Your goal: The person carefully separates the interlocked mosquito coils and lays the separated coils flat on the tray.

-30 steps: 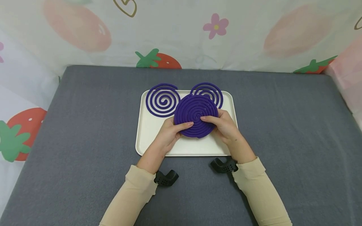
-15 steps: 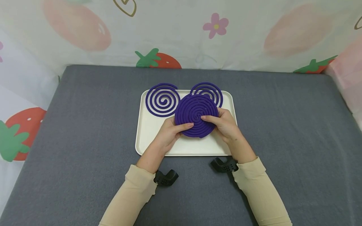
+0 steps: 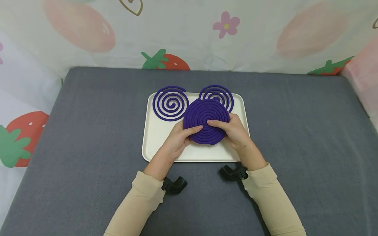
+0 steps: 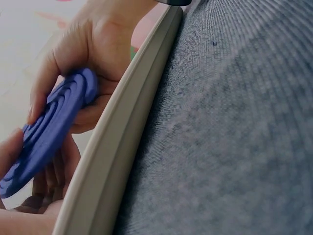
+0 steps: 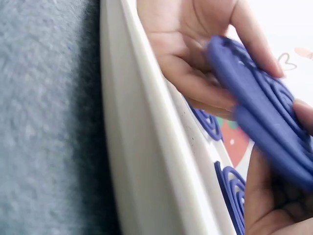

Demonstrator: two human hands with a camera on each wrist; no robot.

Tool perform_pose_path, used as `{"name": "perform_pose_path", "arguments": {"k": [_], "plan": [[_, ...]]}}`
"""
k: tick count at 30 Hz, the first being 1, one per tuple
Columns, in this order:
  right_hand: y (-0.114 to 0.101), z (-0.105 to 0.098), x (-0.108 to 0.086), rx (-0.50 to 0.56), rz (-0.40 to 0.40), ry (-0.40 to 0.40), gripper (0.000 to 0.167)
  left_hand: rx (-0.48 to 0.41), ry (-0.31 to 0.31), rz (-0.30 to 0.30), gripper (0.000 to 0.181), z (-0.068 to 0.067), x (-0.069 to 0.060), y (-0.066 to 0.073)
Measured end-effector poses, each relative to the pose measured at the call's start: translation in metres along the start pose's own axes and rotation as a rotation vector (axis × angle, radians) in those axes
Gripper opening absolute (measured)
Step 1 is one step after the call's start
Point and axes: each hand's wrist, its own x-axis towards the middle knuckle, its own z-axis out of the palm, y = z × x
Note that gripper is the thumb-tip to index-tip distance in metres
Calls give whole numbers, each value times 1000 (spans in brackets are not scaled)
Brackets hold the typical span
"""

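- Landmark: the white tray [image 3: 156,142], lying on the grey cloth [image 3: 298,147]
- Above the tray, right of its middle, a tightly wound purple disc [image 3: 206,111] is lifted clear, tilted in the wrist views
- It lies directly between left hand [image 3: 176,139] and right hand [image 3: 236,131], neither nearer; being round, its face shows no long axis
- Both hands clamp it, thumbs on the front, other fingers behind
- Along the tray's far edge: left spiral [image 3: 171,105] and partly hidden right spiral [image 3: 216,99]
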Motion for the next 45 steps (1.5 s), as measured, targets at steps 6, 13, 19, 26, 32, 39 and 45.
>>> {"name": "perform_pose_path", "arguments": {"k": [6,13,19,26,32,39,45], "plan": [[-1,0,-2,-39,-22,-42,22,46,49,27,47,1,0,-1],[-1,1,0,-164,-80,-11,32,61,59,58,47,1,0,-2],[0,1,1,-187,-69,-2,36,62,63,56,47,-1,1,-4],[-1,2,0,-189,-64,-6,36,59,57,50,47,-1,1,-3],[1,-2,1,-125,-28,-27,23,35,67,36,45,0,1,-4],[2,-3,2,-42,21,-37,19,21,120,42,43,1,1,-4],[2,-4,3,-8,3,-7,17,-52,133,61,37,1,1,-2]]}}
